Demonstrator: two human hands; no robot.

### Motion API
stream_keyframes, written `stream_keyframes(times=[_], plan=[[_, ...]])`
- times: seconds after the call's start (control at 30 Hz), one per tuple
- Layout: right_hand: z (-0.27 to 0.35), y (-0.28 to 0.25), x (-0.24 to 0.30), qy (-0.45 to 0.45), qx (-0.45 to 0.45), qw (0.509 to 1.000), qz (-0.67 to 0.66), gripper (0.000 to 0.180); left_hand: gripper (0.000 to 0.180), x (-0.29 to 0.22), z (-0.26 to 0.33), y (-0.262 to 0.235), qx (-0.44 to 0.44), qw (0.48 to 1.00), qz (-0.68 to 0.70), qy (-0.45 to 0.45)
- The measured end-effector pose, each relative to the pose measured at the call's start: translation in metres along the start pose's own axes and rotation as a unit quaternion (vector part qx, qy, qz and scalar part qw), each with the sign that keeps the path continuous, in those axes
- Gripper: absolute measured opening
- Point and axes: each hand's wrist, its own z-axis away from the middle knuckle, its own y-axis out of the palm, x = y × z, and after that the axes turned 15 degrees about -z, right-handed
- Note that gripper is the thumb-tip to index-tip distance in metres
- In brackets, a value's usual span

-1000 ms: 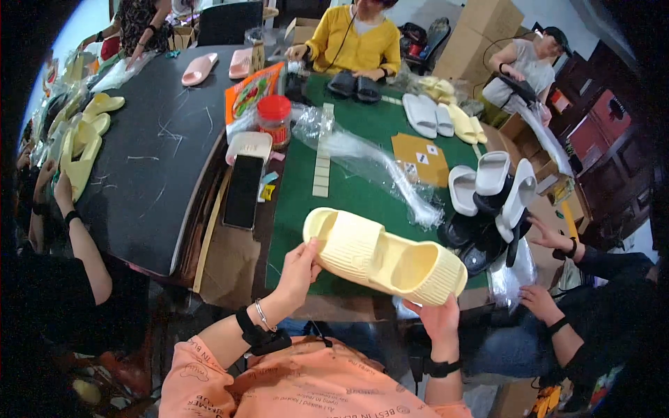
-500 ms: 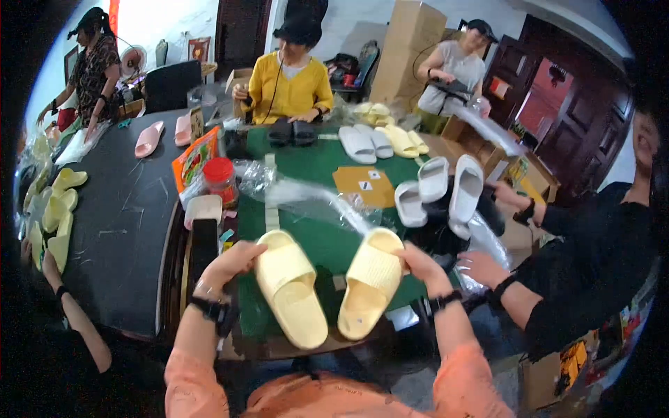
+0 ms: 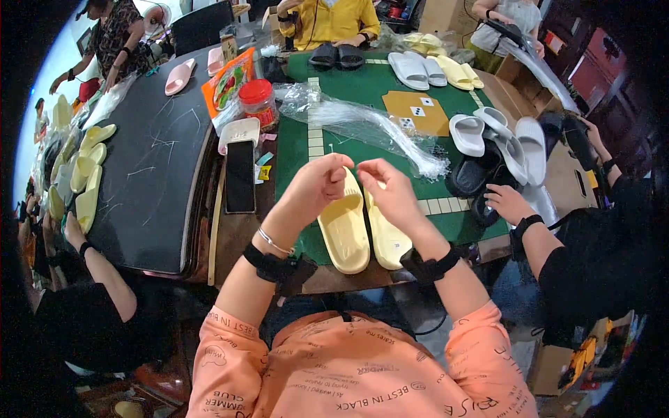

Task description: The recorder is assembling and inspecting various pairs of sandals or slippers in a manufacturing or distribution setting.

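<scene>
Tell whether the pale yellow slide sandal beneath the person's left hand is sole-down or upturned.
Sole-down: the pale yellow slide sandal shows its footbed facing up; the left hand partly hides its strap.

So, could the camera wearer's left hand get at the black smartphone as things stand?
Probably yes: the black smartphone lies uncovered to the left of the left hand, and nothing seems to block the way between them.

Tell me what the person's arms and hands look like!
The left hand and right hand are bare. Each arm has a black band near the hand, and the left also has a thin silver bracelet. The peach-orange sleeves have dark writing and reach about the elbows.
</scene>
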Motion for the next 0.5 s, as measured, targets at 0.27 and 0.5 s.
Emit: stream_keyframes(times=[0.27,0.5], plan=[[0.058,0.032,0.01,0.233,0.004,0.875,-0.424,0.034,0.028,0.019,0.011,0.039,-0.141,0.957,-0.224,0.118],[0.101,-0.009,-0.003,0.272,-0.036,0.862,-0.426,0.02,0.035,0.055,-0.021,0.027,-0.026,0.958,-0.284,0.03]])
